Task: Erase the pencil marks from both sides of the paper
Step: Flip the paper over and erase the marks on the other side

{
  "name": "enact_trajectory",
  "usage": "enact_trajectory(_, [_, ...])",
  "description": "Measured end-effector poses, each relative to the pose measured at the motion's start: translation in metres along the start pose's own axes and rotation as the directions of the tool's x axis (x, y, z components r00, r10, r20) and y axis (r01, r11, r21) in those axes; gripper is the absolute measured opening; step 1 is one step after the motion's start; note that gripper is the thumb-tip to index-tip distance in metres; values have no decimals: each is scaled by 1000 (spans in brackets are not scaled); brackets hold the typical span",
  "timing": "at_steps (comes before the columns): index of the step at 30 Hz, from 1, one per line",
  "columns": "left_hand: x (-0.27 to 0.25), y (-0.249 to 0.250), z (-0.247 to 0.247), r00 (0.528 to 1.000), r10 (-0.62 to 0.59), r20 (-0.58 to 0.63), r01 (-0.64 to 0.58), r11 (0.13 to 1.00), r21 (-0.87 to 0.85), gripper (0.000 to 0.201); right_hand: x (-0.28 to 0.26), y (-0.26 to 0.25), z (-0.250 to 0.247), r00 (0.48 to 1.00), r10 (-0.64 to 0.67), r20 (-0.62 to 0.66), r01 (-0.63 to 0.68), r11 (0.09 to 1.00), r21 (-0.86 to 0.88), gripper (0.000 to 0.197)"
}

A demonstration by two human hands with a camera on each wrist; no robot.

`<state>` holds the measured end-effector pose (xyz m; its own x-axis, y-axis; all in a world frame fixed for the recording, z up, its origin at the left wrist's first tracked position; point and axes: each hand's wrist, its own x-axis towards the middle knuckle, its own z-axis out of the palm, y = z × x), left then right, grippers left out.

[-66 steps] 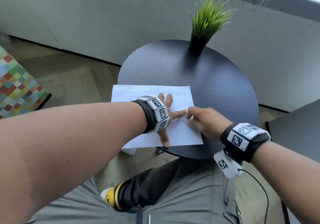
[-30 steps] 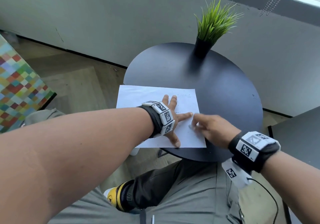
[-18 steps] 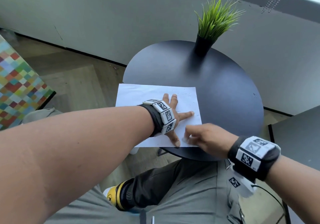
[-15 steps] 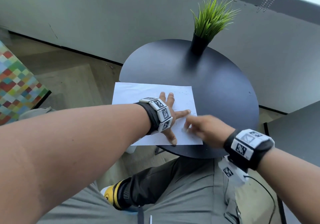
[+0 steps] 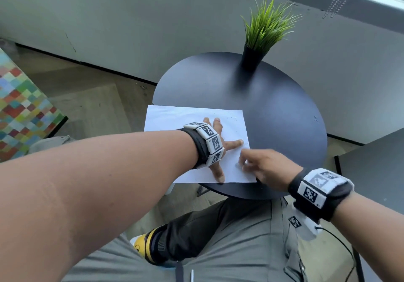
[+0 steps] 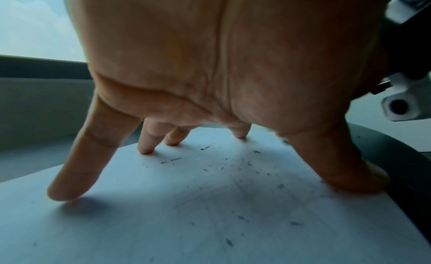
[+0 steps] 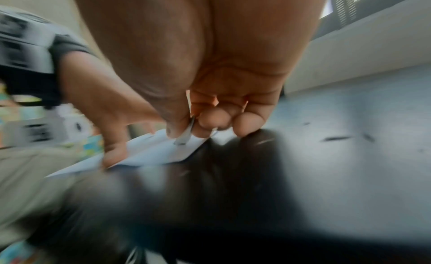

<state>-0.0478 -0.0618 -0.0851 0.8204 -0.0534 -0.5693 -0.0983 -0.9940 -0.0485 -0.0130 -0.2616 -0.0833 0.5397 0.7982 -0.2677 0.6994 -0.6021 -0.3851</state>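
Near the middle of the head view, a white sheet of paper (image 5: 192, 117) lies flat on a round black table (image 5: 273, 115), its left part overhanging the table's edge and its lower edge close to the rim nearest the person. The left hand (image 5: 218, 148) rests on the sheet with fingers spread wide and straight; in the left wrist view the fingertips (image 6: 63, 192) and the thumb press down on the paper (image 6: 163, 212) while the palm arches above it, and small dark eraser crumbs (image 6: 205, 147) are scattered over the sheet between the fingers. The right hand (image 5: 266, 166) sits at the paper's lower right part, just right of the left thumb, its fingers curled downward. In the right wrist view, which is heavily blurred, the thumb and fingers pinch a small pale object (image 7: 185, 134) whose lower end meets the paper (image 7: 151, 150) near its corner; it looks like an eraser, but the blur leaves that uncertain. Both wrists carry black bands with white square-patterned marker blocks (image 5: 211, 144). Toward the upper right of the head view, a green grass-like plant in a black pot (image 5: 251, 57) stands on the far side of the table, well apart from the paper. Along the left edge a multicoloured checkered surface (image 5: 19, 111) shows above the wooden floor, and the person's grey trousers (image 5: 229, 249) fill the bottom.
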Motion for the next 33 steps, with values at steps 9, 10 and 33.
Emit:
enact_trajectory(9, [1, 2, 2, 1000, -13, 6, 13, 1000, 14, 132, 1, 2, -2, 999, 46, -1, -46, 999, 6, 13])
enact_trajectory(10, [2, 2, 3, 1000, -14, 3, 14, 1000, 23, 133, -3, -7, 3, 996, -22, 91, 24, 1000, -12, 13])
enact_trajectory(33, [2, -6, 5, 997, 12, -70, -13, 1000, -5, 136, 21, -31, 4, 985, 169, 27, -169, 986, 14, 8])
